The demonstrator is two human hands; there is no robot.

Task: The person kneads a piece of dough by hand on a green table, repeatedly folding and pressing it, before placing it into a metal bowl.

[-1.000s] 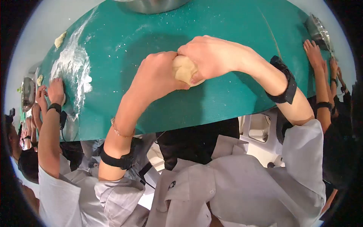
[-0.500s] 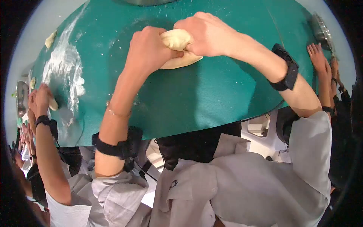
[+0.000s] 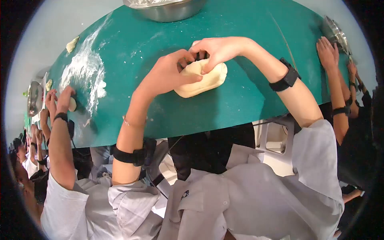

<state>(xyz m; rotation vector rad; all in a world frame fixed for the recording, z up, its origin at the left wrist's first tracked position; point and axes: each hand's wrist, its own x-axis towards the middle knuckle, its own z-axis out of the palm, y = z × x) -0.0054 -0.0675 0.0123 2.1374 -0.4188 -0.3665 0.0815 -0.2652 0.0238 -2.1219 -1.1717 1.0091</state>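
The smooth, pale cream-yellow lump of dough [image 3: 206, 83] is between and beneath the person's two bare hands, above the middle of the green tabletop [image 3: 240, 104]. Its near side and right end stick out toward the body, while its far left part is covered by fingers. Whether its whole underside rests on the tabletop cannot be told.

The left hand [image 3: 170, 74] is partly closed on the dough's left end, its thumb lying across the top and its fingers curled toward the far edge. The right hand [image 3: 220, 51] reaches over from the far right side, fingers bent and thumb pressed on the upper surface, gripping the dough's far side. The fingertips of the two hands come close together at the far edge; whether they touch is unclear.

The dough is a thick, soft, rounded oblong, set at a slant with its right end farther from the body. The near side bulges in a smooth, full curve, the top dips into a shallow hollow by the thumbs, and the blunt right end shows a small crease.

Beyond the hands, well apart from the dough, stands a wide, shiny metal bowl [image 3: 172, 11]. A patch of white flour [image 3: 85, 72] spreads over the left of the tabletop, with a small cream-coloured dough scrap [image 3: 72, 44] near its far end.
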